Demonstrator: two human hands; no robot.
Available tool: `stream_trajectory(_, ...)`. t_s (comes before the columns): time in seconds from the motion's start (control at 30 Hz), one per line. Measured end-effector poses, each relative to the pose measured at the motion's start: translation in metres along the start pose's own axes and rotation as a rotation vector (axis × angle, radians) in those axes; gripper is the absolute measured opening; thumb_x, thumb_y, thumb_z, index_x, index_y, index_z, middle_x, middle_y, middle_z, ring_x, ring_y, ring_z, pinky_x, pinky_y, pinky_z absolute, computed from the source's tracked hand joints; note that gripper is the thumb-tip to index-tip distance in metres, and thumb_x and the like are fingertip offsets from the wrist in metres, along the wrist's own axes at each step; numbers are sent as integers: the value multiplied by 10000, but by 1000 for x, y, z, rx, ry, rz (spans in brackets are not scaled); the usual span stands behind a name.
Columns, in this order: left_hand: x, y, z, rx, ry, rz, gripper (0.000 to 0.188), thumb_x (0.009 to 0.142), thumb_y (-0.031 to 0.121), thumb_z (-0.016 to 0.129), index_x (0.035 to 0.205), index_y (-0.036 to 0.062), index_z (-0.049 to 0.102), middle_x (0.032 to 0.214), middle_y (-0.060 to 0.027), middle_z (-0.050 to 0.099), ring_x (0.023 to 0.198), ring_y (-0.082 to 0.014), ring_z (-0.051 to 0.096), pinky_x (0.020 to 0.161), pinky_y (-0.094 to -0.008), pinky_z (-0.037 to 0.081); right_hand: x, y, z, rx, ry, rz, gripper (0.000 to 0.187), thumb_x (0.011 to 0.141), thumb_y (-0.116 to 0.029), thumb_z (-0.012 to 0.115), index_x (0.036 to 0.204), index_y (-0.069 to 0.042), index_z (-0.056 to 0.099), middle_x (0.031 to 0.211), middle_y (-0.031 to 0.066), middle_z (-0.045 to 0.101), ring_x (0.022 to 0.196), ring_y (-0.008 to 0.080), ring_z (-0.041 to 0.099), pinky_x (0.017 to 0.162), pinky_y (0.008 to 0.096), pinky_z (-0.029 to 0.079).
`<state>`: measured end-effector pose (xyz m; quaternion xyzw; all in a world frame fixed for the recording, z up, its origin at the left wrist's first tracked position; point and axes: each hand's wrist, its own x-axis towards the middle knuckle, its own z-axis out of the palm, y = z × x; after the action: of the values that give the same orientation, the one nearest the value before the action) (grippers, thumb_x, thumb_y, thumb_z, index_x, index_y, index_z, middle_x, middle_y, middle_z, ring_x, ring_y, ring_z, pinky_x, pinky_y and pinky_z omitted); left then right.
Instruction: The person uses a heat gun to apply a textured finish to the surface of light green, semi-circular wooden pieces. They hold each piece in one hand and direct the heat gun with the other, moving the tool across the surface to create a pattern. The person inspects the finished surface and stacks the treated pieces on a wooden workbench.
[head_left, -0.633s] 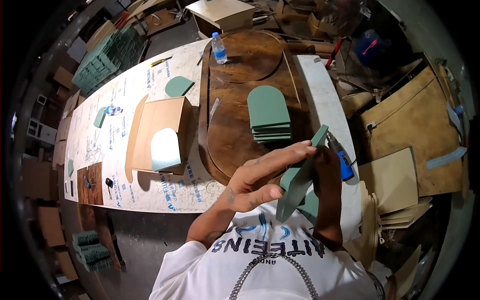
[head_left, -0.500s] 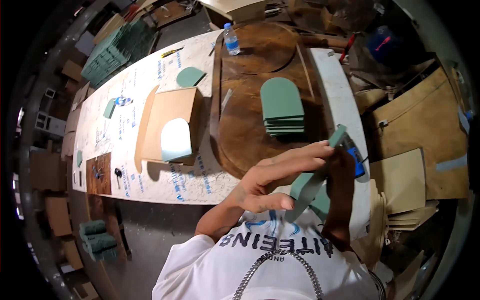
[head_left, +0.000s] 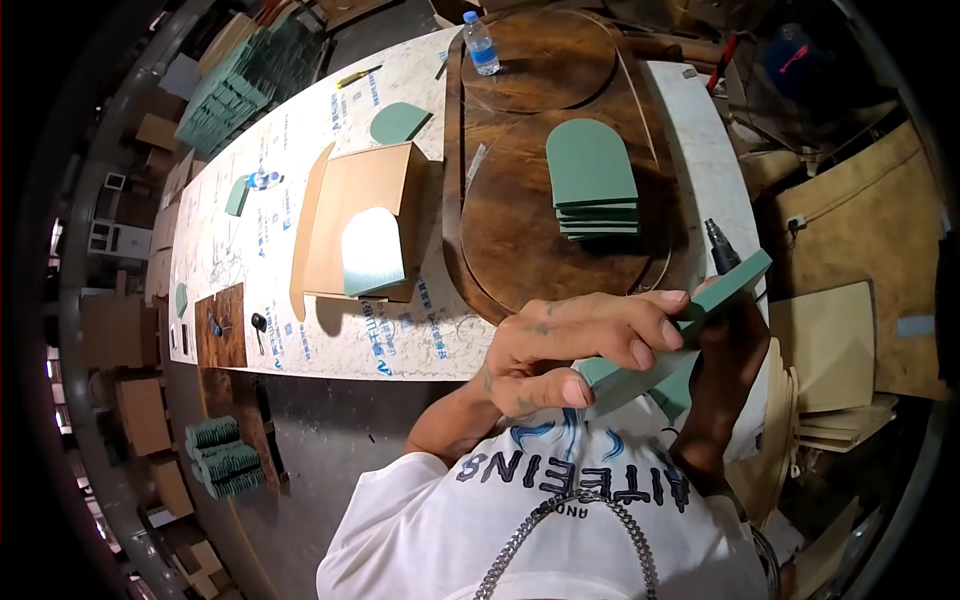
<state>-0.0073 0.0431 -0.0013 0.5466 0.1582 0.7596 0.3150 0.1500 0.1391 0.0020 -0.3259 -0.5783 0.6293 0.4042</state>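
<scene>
Close to my chest I hold a green board (head_left: 735, 285) tilted, with its thick edge facing up. My left hand (head_left: 590, 345) lies along its left part, fingers over the edge and thumb below. My right hand (head_left: 728, 345), in shadow, grips the other end; its fingertips are mostly hidden. More green surface shows under the board, and I cannot tell whether it is a second piece. Beyond my hands, a stack of green round-topped boards (head_left: 590, 165) rests on the brown wooden panel (head_left: 500, 245). A dark-nozzled tool (head_left: 718, 245) lies just past my right hand.
On the white table (head_left: 280, 330) stand an opened cardboard box (head_left: 335, 200) with a shiny round-topped piece (head_left: 372, 250) on it, and a water bottle (head_left: 480, 45). A loose green board (head_left: 400, 122) lies behind the box. Pale sheets (head_left: 825, 345) lean at the right.
Both hands have shifted right with the green board, which now lies flatter and shows more of its edge. The table scene has slid up and right in view.
</scene>
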Motion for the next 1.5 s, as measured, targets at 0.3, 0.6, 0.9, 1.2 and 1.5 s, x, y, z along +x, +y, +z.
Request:
stream_trajectory(0.3, -4, 7, 6, -37, 155, -49, 342, 857, 213, 578, 931, -117, 634, 967, -302, 603, 1057, -426, 547, 1003, -547, 329, -3, 6, -4, -13, -17, -27, 431, 723, -194, 729, 1052, 15, 547, 866, 29, 574, 797, 131, 530, 749, 257, 429)
stream_trajectory(0.6, -3, 6, 4, -115, 153, -39, 317, 845, 173, 576, 907, -130, 647, 947, -305, 612, 1020, -427, 571, 990, -544, 343, -1, 6, -9, -48, -67, -90, 442, 724, -232, 751, 1024, 14, 540, 860, 36, 581, 778, 133, 538, 729, 259, 435)
stream_trajectory(0.9, -1, 14, -2, 8, 428, -26, 354, 953, 280, 451, 939, -41, 599, 842, -163, 585, 938, -331, 590, 838, -475, 478, 0, 8, 7, -151, 39, -180, 454, 769, -432, 649, 834, 7, 552, 767, 29, 519, 702, 129, 471, 645, 260, 371)
stream_trajectory(1.2, -20, 36, -18, 433, 403, 130, 244, 884, 216, 577, 797, -10, 545, 724, -93, 541, 701, -213, 557, 572, -301, 432, 10, 1, 7, -65, 105, -516, 306, 757, -187, 703, 857, 32, 515, 782, 82, 506, 679, 159, 497, 621, 247, 416)
stream_trajectory(1.5, 0, 39, -1, 983, 259, 252, 381, 665, -44, 724, 1032, -42, 623, 939, -154, 624, 838, -280, 618, 728, -337, 521, 13, -3, 11, -136, 173, -692, 375, 824, -297, 665, 869, 21, 471, 771, 109, 510, 655, 162, 496, 588, 263, 417)
